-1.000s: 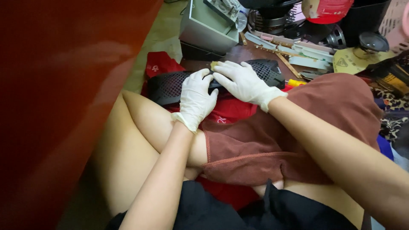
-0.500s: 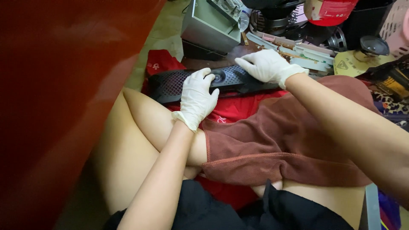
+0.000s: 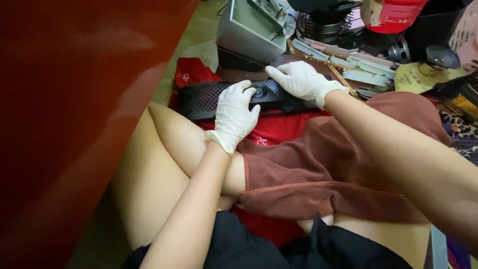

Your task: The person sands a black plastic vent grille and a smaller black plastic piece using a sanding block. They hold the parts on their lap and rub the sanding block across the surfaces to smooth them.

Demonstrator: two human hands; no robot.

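A long black mesh grille panel (image 3: 199, 97) lies across a red cloth (image 3: 191, 72) on the floor, in front of my folded legs. My left hand (image 3: 234, 112), in a white glove, rests flat on the panel's middle, next to a small round knob. My right hand (image 3: 301, 79), also gloved, presses on the panel's right part, fingers spread over its far edge. Both hands hold the panel down. The panel's right end is hidden under my right hand and forearm.
A dark red cabinet wall (image 3: 74, 99) fills the left side. Behind the panel stand a grey metal box (image 3: 249, 35), white plastic strips (image 3: 358, 60), a black round speaker part (image 3: 323, 20), a red container (image 3: 391, 12) and a loose speaker cone (image 3: 440, 57).
My right hand has slid from the panel's middle, beside the left hand, out to its right part. The left hand has stayed in place on the panel.
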